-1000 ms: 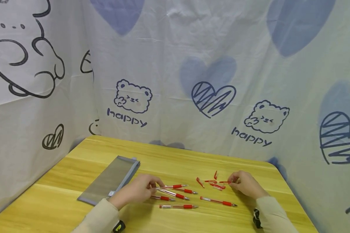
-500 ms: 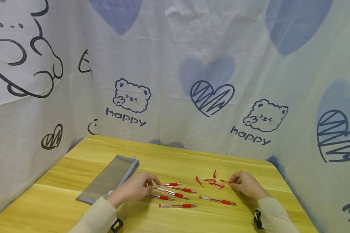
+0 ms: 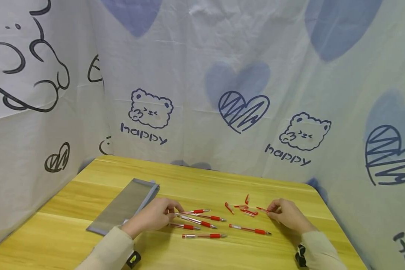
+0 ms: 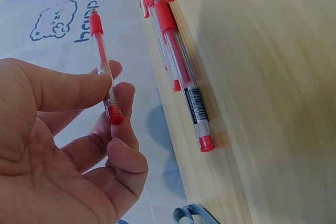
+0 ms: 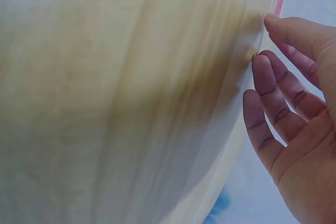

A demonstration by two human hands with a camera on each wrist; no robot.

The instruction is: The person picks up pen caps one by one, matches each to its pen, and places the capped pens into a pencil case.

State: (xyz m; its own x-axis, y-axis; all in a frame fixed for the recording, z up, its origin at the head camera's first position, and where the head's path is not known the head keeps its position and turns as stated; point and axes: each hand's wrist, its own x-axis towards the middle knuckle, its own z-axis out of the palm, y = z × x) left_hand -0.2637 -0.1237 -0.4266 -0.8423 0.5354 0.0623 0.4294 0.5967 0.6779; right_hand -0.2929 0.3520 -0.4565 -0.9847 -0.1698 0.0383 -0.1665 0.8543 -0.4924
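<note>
My left hand (image 3: 155,214) pinches a clear pen with a red grip (image 3: 199,212) between thumb and fingers, near its red end plug. In the left wrist view, the left hand (image 4: 79,124) holds that pen (image 4: 98,45) raised off the table, bare tip pointing away. My right hand (image 3: 288,214) holds a small red pen cap (image 3: 261,209) at its fingertips, right of several loose red caps (image 3: 249,212). In the right wrist view, fingers of the right hand (image 5: 296,103) hide most of what they hold. Just below the held pen lie several similar uncapped pens (image 3: 199,222).
A grey mesh zip pouch (image 3: 121,206) lies left, beside the left forearm. One pen (image 3: 204,236) lies near the front; another (image 3: 250,229) lies between the hands. Behind the wooden table (image 3: 189,176) hangs a printed white curtain (image 3: 189,75).
The left hand has drawn its pen slightly left. The right hand has shifted a little right with the cap, away from the other caps. The head view has shifted slightly.
</note>
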